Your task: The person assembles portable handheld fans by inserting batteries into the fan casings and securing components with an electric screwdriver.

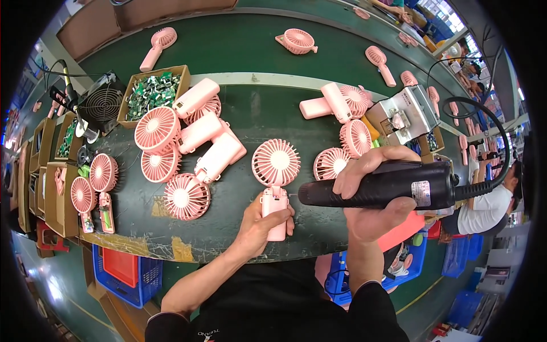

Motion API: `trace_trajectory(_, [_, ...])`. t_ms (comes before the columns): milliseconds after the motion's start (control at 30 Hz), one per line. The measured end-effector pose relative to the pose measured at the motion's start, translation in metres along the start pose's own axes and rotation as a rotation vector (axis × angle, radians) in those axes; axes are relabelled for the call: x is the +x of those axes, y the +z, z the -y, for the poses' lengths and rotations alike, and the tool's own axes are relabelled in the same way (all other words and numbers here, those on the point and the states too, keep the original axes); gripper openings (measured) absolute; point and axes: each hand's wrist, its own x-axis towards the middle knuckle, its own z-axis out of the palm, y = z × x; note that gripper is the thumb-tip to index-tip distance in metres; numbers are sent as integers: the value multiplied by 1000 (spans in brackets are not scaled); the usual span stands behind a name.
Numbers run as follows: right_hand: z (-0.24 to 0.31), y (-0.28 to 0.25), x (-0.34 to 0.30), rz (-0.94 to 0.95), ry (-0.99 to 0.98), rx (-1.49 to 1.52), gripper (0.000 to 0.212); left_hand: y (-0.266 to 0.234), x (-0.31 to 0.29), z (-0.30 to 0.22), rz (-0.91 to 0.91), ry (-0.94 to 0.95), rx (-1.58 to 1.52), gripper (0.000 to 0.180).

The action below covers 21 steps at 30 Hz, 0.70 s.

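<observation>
My left hand (pixel 254 227) is wrapped round the handle of a pink handheld fan (pixel 276 163), its round grille pointing away from me over the table. In my right hand (pixel 369 223) is a black corded electric screwdriver (pixel 382 187), held nearly level with its narrow end toward the fan. No bit can be made out at that end, and it stands apart from the fan. Left of the held fan lies a pile of pink fans (pixel 188 196), some stacked on others. More pink fans (pixel 331 163) lie beyond the screwdriver, partly hidden by it.
A cardboard box of green circuit boards (pixel 152 94) stands far left beside a black fan unit (pixel 101 107). Two opened fans (pixel 104 208) lie near the left edge. A metal fixture (pixel 405 114) stands at right. Across the back, a green conveyor belt (pixel 239 43) carries spaced-out fans.
</observation>
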Motion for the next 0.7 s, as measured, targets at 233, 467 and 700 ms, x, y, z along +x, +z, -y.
trace_trajectory(233, [-9, -1, -2, -44, 3, 53, 68, 1, -1, -4, -1, -11, -9, 28])
trace_trajectory(467, [-13, -4, -2, -45, -14, 81, 67, 3, -2, -5, 5, -15, -12, 26])
trace_trajectory(700, [-16, -8, -3, -85, 28, 82, 68, 2, -1, -3, 9, -16, -18, 26])
